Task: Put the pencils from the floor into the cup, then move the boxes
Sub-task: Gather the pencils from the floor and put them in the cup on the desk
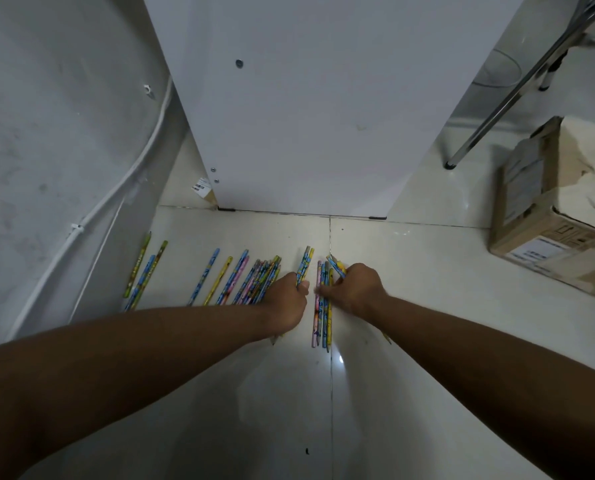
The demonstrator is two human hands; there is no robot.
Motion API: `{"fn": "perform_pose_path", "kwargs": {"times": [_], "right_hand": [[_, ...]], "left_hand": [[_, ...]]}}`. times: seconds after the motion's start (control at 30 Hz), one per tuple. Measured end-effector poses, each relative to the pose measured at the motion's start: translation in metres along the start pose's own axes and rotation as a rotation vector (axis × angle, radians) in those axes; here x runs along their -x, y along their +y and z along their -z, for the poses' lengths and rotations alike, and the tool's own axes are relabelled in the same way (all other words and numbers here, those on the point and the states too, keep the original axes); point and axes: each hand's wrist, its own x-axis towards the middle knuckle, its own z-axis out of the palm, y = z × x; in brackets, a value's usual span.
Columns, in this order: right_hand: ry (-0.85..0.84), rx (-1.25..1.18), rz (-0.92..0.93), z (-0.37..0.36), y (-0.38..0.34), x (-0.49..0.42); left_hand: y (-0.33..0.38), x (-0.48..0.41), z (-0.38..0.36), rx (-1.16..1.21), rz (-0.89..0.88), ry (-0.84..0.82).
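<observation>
Left hand (289,301) closed round a few bright patterned pencils (304,266), right hand (353,289) closed on more (tips poking out), others spread on the shiny white floor (410,306)

Both bare arms reach forward and down; left hand (289,301) and right hand (353,289) each closed in a grip, knuckles up, nearly touching.

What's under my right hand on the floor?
Under the right hand lies a row of pencils on the floor, and it grips a few more. How many the hand covers cannot be seen.
</observation>
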Motion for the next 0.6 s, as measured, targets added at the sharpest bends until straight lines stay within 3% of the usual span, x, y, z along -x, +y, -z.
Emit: {"fn": "perform_pose_path", "kwargs": {"times": [0.2, 0.43, 0.6], "right_hand": [[-0.116, -0.060, -0.082, 0.0068, -0.0061, -0.0072], [-0.200, -0.111, -0.080, 0.0068, -0.0034, -0.0015], [-0.173, -0.126, -0.065, 0.0024, -0.0026, 0.0006]], "left_hand": [[-0.0071, 0.0011, 0.0018, -0.102, 0.068, 0.055], [-0.0103, -0.0014, 0.0017, -0.059, 0.075, -0.007], [-0.0106, -0.0043, 0.0015, -0.125, 0.037, 0.008]]}}
